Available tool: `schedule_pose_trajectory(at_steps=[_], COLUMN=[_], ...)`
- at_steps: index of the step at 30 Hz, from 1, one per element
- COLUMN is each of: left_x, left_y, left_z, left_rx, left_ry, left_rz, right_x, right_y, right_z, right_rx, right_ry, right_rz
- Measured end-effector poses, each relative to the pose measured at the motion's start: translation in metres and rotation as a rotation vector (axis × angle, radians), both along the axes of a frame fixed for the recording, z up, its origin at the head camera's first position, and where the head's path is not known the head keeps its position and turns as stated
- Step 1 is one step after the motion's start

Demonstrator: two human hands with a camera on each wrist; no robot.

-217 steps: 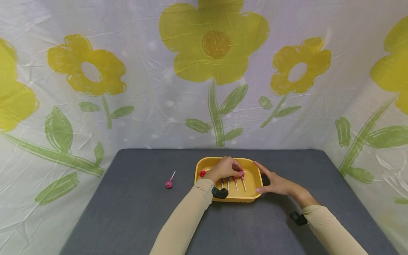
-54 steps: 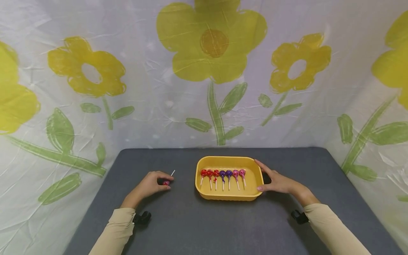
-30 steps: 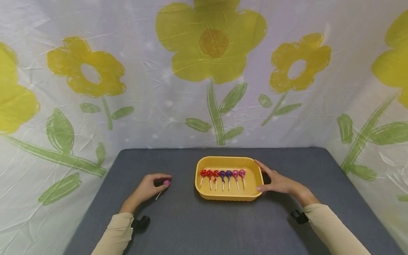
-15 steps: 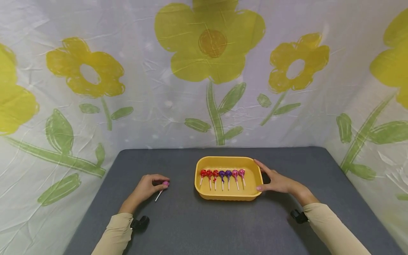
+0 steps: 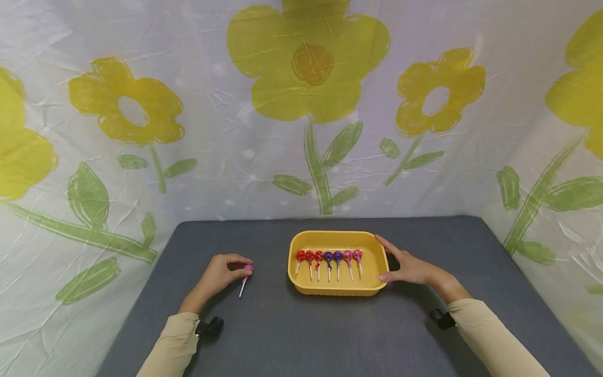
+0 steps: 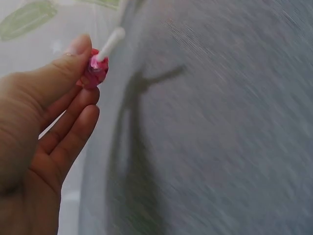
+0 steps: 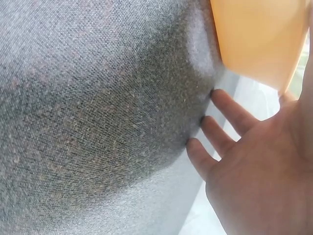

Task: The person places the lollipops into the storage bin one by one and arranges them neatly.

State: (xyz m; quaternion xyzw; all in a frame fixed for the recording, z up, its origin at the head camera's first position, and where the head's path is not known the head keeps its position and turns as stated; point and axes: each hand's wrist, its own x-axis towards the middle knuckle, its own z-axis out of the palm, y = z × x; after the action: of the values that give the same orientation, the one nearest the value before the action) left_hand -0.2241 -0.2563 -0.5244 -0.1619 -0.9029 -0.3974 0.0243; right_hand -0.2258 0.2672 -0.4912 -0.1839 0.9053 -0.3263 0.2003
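Thumb and fingertips of my left hand (image 5: pixel 220 277) pinch a pink lollipop (image 5: pixel 247 268) by its wrapped head, left of the tray. Its white stick points toward me in the head view; in the left wrist view the lollipop (image 6: pixel 96 73) is above the table, its shadow below. My right hand (image 5: pixel 412 269) rests at the right end of a yellow tray (image 5: pixel 336 291), thumb and index finger spread along its rim. In the right wrist view the other fingers (image 7: pixel 234 112) extend beside the tray, near the table. Inside, red lollipops (image 5: pixel 309 256), purple lollipops (image 5: pixel 328 256) and pink lollipops (image 5: pixel 348 256) form a row.
A dark grey table (image 5: pixel 292 335) lies under everything. Behind it and at both sides hangs a pale cloth (image 5: pixel 207 173) printed with yellow flowers. The tray's bottom shows bare at the right end (image 5: pixel 374 269) of the row.
My left hand went from the tray to the lollipop on the table, took hold of it and turned it, so its stick now points toward me. The right hand has stayed at the tray.
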Motion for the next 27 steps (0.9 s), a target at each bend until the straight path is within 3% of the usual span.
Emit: schedule_pose_trajectory(at_steps=[9, 17, 27], left_x=[-0.013, -0.029, -0.045], left_y=[0.024, 0.055, 0.094], left_z=[0.033, 0.063, 0.084], left_rx=[0.117, 0.151, 0.177], left_ry=[-0.047, -0.036, -0.067], left_rz=[-0.022, -0.089, -0.184], right_x=[0.0, 0.0, -0.001], right_y=[0.0, -0.001, -0.001], right_z=[0.0, -0.001, 0.0], right_rx=[-0.006, -0.007, -0.003], right_ry=[-0.004, -0.016, -0.019], right_rz=[0.003, -0.005, -0.01])
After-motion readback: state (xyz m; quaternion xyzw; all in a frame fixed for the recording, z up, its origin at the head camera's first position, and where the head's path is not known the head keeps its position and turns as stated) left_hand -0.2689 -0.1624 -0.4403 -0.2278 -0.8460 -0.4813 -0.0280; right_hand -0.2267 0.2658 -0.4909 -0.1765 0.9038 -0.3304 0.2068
